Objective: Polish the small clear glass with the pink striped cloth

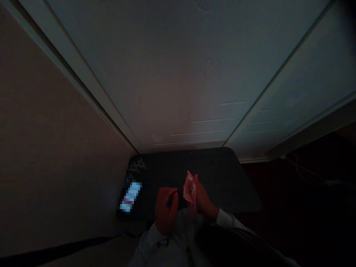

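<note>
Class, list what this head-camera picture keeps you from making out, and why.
All in the head view:
Left hand: whether it holds anything, hidden by its own curl.
Pink item in the right hand: material, lost in dimness.
Bright screen: contents, blurred into blocks.
Dark strip: cut off by the left edge.

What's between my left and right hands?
In the head view: a crumpled pink item, held in your right hand, with a gap before your left hand.

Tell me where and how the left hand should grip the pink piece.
Pinch the pink piece by its left edge, probably best coming from the left: that edge faces the left hand, while the right hand covers the right side. It looks thin and creased, so a light pinch should do.
</note>
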Motion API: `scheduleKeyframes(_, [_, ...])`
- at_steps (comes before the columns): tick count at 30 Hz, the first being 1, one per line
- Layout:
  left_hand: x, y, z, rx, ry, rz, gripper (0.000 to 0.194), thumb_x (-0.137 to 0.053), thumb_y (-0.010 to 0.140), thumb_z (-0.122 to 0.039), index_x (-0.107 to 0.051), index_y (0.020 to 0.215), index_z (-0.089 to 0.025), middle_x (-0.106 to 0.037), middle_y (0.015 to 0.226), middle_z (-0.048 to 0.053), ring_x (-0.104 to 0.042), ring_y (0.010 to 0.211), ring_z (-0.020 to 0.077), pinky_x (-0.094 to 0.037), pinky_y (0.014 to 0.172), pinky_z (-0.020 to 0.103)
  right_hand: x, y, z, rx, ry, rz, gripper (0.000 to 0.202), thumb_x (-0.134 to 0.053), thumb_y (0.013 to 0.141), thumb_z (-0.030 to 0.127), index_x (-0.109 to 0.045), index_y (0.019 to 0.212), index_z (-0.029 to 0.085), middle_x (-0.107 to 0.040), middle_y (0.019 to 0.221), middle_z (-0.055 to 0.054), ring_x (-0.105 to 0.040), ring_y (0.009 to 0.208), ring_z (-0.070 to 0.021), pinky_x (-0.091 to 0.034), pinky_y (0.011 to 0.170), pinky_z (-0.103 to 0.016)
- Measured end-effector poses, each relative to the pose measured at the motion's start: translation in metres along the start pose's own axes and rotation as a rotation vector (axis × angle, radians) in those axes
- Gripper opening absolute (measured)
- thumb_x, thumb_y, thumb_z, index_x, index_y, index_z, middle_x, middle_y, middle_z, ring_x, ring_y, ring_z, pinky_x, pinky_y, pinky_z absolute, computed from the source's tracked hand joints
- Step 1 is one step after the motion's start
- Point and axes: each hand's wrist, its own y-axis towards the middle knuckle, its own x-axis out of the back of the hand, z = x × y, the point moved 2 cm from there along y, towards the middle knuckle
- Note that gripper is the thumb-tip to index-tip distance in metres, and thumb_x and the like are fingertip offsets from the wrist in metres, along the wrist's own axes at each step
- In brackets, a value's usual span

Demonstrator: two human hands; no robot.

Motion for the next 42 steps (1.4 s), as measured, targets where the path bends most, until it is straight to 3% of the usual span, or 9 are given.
scheduleKeyframes(3, [-0.006,-0.002,0.004,0.077,-0.053,0.085,0.014,-0.055,0.081,-0.021,-0.062,0.093,-0.020,-0.064,0.085,0.005,-0.060,0.079,0.0187,-0.051,0.068,0.031,0.003,-0.001,0.000,0.077,-0.163,-0.035,0.050,-0.053,0.070,0.068,-0.064,0.061,0.020,-0.061,0.056,-0.001,-0.052,0.054,-0.0147,-0.040,0.053,-0.026])
scheduleKeyframes(7, [-0.013,-0.005,0.008,0.113,-0.095,0.180,0.020,-0.061,0.078,-0.024,-0.063,0.097,-0.019,-0.065,0.089,0.006,-0.060,0.084,0.0206,-0.051,0.073,0.034,0.002,-0.003,0.000,0.080,-0.200,-0.010,0.033,-0.064,0.069,0.055,-0.065,0.061,0.023,-0.059,0.052,0.002,-0.050,0.052,-0.0141,-0.039,0.051,-0.026])
scheduleKeyframes(10, [-0.015,-0.005,0.008,0.129,-0.105,0.207,0.024,-0.066,0.074,-0.024,-0.063,0.097,-0.018,-0.066,0.087,0.005,-0.060,0.083,0.0211,-0.050,0.073,0.035,-0.002,-0.004,0.000,0.043,-0.217,0.025,0.047,-0.055,0.075,0.059,-0.058,0.049,0.021,-0.054,0.042,0.001,-0.048,0.042,-0.0131,-0.036,0.045,-0.026])
scheduleKeyframes(13, [-0.015,-0.003,0.007,0.162,-0.120,0.215,0.023,-0.069,0.070,-0.023,-0.063,0.092,-0.017,-0.065,0.085,0.005,-0.060,0.081,0.0207,-0.050,0.072,0.034,-0.006,-0.006,0.002,0.018,-0.211,-0.008,0.050,-0.056,0.072,0.062,-0.056,0.048,0.019,-0.053,0.040,0.002,-0.047,0.039,-0.0115,-0.033,0.042,-0.025])
scheduleKeyframes(16, [-0.016,-0.001,0.002,0.152,-0.133,0.250,0.018,-0.070,0.068,-0.022,-0.062,0.083,-0.019,-0.064,0.081,0.003,-0.059,0.077,0.0193,-0.049,0.069,0.032,-0.006,-0.004,0.004,0.009,-0.130,-0.075,0.046,-0.063,0.065,0.061,-0.054,0.052,0.018,-0.047,0.039,0.006,-0.041,0.038,-0.0086,-0.031,0.039,-0.023])
scheduleKeyframes(22, [-0.022,0.000,-0.005,0.064,-0.125,0.375,0.016,-0.068,0.070,-0.019,-0.061,0.085,-0.020,-0.066,0.085,0.004,-0.058,0.082,0.0203,-0.047,0.073,0.032,0.001,0.007,-0.008,-0.138,0.182,-0.167,0.043,-0.062,0.070,0.057,-0.045,0.054,0.021,-0.042,0.037,0.009,-0.037,0.033,-0.0068,-0.029,0.035,-0.021])
scheduleKeyframes(28, [-0.026,0.003,-0.007,0.017,-0.189,0.439,0.013,-0.063,0.073,-0.016,-0.061,0.085,-0.019,-0.066,0.082,0.004,-0.057,0.081,0.0197,-0.046,0.074,0.032,0.003,0.014,-0.016,-0.210,0.391,-0.136,0.040,-0.059,0.073,0.053,-0.042,0.053,0.022,-0.040,0.037,0.009,-0.034,0.030,-0.0071,-0.029,0.032,-0.020])
scheduleKeyframes(36, [-0.025,0.000,0.001,0.296,-0.367,0.371,0.016,-0.067,0.069,-0.020,-0.060,0.083,-0.018,-0.062,0.084,0.004,-0.057,0.078,0.0187,-0.045,0.072,0.031,0.001,0.014,-0.003,-0.253,0.609,0.016,0.044,-0.052,0.078,0.046,-0.034,0.046,0.022,-0.034,0.030,0.009,-0.029,0.027,-0.0072,-0.026,0.030,-0.019])
scheduleKeyframes(42, [-0.033,-0.005,0.011,0.595,-0.734,0.305,0.027,-0.073,0.060,-0.022,-0.060,0.084,-0.018,-0.063,0.081,0.002,-0.059,0.078,0.0178,-0.047,0.074,0.030,-0.004,0.010,0.014,-0.198,0.656,0.071,0.041,-0.054,0.078,0.043,-0.033,0.049,0.022,-0.032,0.031,0.011,-0.023,0.026,-0.0062,-0.019,0.029,-0.019])
